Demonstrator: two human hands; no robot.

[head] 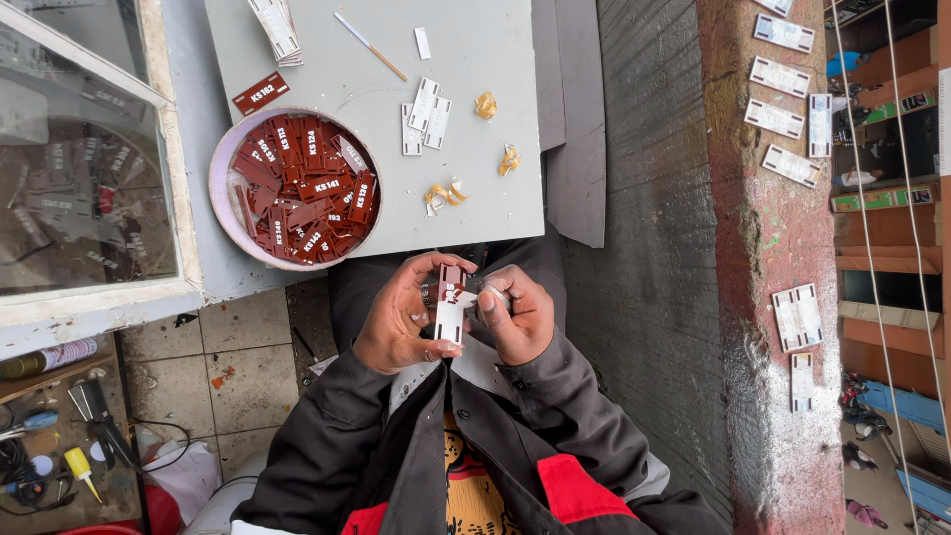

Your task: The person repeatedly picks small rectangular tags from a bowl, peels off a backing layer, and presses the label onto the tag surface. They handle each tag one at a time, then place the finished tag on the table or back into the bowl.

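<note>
1. The small tag point(450, 302) pinched between left hand point(401, 317) and right hand point(517, 315) looks like smooth plastic, dark red with a white paper-like backing.
2. The round tray point(220, 178) holds glossy dark red plastic tags point(305, 188).
3. The counter point(466, 178) is a matt, smooth grey board.
4. Peeled strips point(445, 194) look like thin, curled yellowish film.
5. The jacket sleeves point(327, 436) are dark matt cloth.
6. The wall ledge point(773, 248) is rough, worn red plaster.

bowl point(220, 163) and curled scraps point(445, 194) crowd board point(475, 59).
</note>
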